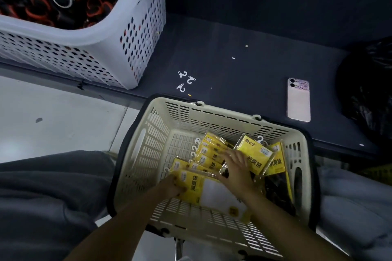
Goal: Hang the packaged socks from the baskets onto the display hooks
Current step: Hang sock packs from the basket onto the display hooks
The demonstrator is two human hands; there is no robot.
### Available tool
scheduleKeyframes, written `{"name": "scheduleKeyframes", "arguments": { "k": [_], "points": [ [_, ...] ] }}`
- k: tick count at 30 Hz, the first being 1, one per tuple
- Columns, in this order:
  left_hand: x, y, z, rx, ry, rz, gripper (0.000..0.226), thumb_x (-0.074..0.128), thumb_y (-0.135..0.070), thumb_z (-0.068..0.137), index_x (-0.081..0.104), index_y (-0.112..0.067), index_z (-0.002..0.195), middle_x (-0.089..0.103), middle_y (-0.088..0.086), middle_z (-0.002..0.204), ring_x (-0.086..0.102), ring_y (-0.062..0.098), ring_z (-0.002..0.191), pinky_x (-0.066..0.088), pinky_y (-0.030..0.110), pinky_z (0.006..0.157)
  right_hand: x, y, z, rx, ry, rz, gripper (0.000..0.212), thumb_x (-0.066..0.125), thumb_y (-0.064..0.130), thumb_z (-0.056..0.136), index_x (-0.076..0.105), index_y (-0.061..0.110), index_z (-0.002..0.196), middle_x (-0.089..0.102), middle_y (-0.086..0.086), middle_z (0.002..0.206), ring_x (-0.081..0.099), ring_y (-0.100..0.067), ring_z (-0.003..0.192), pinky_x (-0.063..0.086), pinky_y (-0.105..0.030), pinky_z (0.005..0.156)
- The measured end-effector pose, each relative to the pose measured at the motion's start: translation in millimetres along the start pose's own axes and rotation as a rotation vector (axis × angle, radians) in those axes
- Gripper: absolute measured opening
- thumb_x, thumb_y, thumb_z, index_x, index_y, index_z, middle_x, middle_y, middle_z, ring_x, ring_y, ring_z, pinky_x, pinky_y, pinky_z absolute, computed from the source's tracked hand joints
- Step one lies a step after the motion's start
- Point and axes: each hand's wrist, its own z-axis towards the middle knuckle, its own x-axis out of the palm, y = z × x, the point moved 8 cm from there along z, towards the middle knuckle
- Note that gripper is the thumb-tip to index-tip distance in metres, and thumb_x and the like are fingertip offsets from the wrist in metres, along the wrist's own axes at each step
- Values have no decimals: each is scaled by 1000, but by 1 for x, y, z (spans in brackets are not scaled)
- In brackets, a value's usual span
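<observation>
Both hands are reached into the cream basket [212,110], where the packaged socks [209,152] are lying.

The left hand [170,186] is closed round the near-left edge of the front yellow pack [192,184], its grip curled on the wrapper. The right hand [237,170] is laid with fingers spread, its grip loose, on the overlapping row of packs; it is blurred, so no pinch can be made out. Two more packs [254,154] are tilted against the basket's right wall. Beyond the rim, loose white hooks [184,80] and a phone [298,99] are seen on the dark ledge [244,74], beside a white perforated basket [95,55].
</observation>
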Motion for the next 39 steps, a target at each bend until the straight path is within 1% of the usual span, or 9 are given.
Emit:
{"name": "scheduleKeyframes", "arguments": {
  "k": [4, 7, 14, 18, 21, 25, 31, 34, 39],
  "points": [
    [-2, -6, 6, 84, -9, -6, 51, 59, 11, 85, 40, 3, 132, 47, 24, 135, 49, 35, 121, 48, 47, 93, -59, -45, -20, 385, -528, 132, 61, 72, 28, 80, 48, 10, 134, 38, -12, 147, 27, -32, 140, 29, -50, 111],
    [2, -8, 7, 133, -2, 17, 44, 61, 7, 85, 47, -8, 125, 56, 16, 122, 56, 31, 113, 51, 43, 88, -66, -70, -18, 566, -387, 108, 68, 73, 30, 78, 44, 10, 135, 43, -13, 143, 32, -31, 136, 28, -43, 109],
    [-15, -9, -4, 47, -112, -23, 39, 62, -12, 90, 52, -4, 127, 58, 21, 126, 59, 34, 111, 50, 48, 94, -97, -24, 14, 234, 244, 349, 39, 77, 7, 76, 64, 13, 112, 66, -4, 113, 61, -13, 102, 44, -18, 79],
    [-22, -32, -19, 154, -150, 25, 29, 65, -24, 88, 63, -7, 111, 65, 19, 116, 67, 24, 90, 58, 32, 76, -165, 19, 21, 57, 30, 608, 18, 72, 19, 83, 70, 7, 95, 72, -11, 93, 63, -10, 83, 46, -13, 69],
    [-32, -49, -29, 190, -221, -74, 32, 63, -28, 90, 64, -3, 109, 66, 23, 112, 66, 34, 96, 54, 49, 86, -203, 40, 25, -62, -151, 568, 26, 62, 29, 91, 67, 4, 93, 70, -14, 89, 61, -10, 79, 48, -28, 73],
    [-30, -42, -31, 72, -124, -216, 57, 29, -64, 93, 68, -24, 104, 73, 9, 96, 69, 26, 88, 57, 40, 70, -163, 62, 39, -136, 87, 339, 29, 64, 31, 89, 58, 12, 69, 48, 5, 59, 42, 1, 58, 35, -23, 57],
    [-23, -30, -17, 36, -81, -272, 64, 21, -66, 92, 68, -23, 94, 74, 6, 87, 73, 21, 74, 56, 28, 57, 15, 26, 3, 87, 564, 149, 69, 72, 35, 82, 41, 12, 139, 44, -6, 143, 43, -22, 129, 38, -26, 103],
    [-12, -33, -18, 110, 11, -103, 32, 59, -39, 91, 63, -15, 111, 70, 12, 109, 68, 29, 97, 57, 47, 79, 44, -1, -10, 138, 496, -58, 87, 74, 48, 76, 30, 16, 144, 36, -6, 146, 36, -27, 133, 38, -41, 104],
    [-4, -34, -17, 209, 31, 13, 50, 70, 0, 81, 51, 1, 126, 62, 20, 122, 60, 32, 113, 48, 53, 97, 52, -7, -2, 176, 574, -81, 77, 75, 52, 71, 48, 19, 135, 56, -6, 133, 54, -28, 118, 46, -35, 95]
  ]
}}
